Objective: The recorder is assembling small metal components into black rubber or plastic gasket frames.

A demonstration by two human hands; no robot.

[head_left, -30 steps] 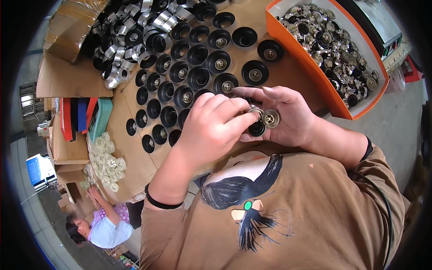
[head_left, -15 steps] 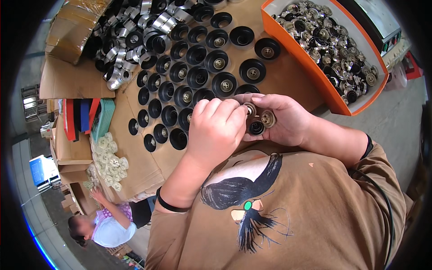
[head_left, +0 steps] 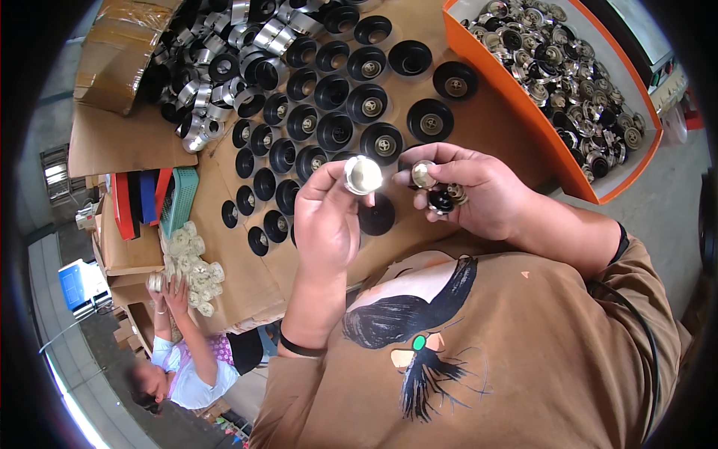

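Observation:
Above the near edge of the table, my left hand [head_left: 327,224] pinches a shiny round metal piece [head_left: 363,176], its smooth bright face toward me. Beside it, my right hand [head_left: 490,183] is closed around several small round metal parts. One silver-faced part [head_left: 424,175] sits between the thumb and fingers, and a dark-centred part [head_left: 440,200] lies lower in the palm. Beyond both hands stand rows of black round cups [head_left: 368,103] on the cardboard-covered table [head_left: 254,288]. Some of these cups have a metal part in the middle. My fingers partly hide the held parts.
An orange-edged box [head_left: 527,112] full of small metal parts stands at the right. Silver rings [head_left: 273,37] are heaped far left. Pale clear parts [head_left: 203,280] lie by a green basket [head_left: 178,200]. A co-worker [head_left: 191,367] handles things at the table's left end.
My hands have moved apart; the left has lifted away to the left with the shiny metal piece. My right hand keeps its parts. The co-worker has brought both hands together.

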